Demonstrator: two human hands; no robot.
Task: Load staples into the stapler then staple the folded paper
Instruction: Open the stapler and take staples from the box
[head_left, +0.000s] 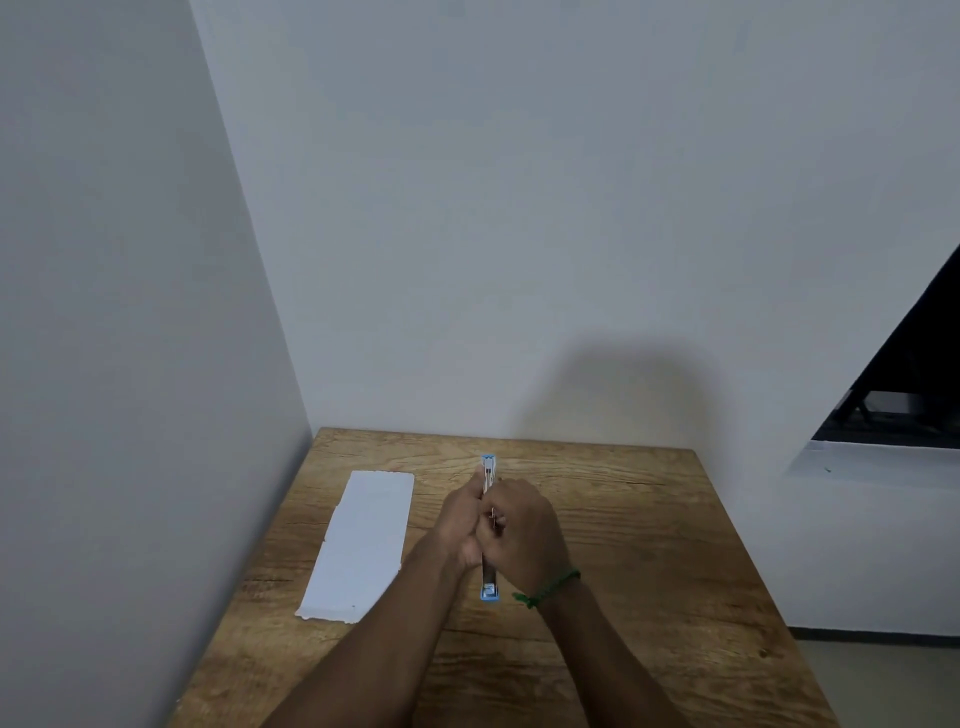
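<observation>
Both hands' fingers clenched around opened stapler (489, 590), folded paper (363, 545) left, on table (649, 571)

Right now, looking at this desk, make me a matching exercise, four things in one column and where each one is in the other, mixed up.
Things:
1. folded paper
2. stapler
3. green bracelet
4. wooden table

Places:
A. on the right wrist
B. against the wall corner
C. lying flat, left of the hands
D. gripped between the left hand and right hand

Pairs: 1-C, 2-D, 3-A, 4-B
</observation>
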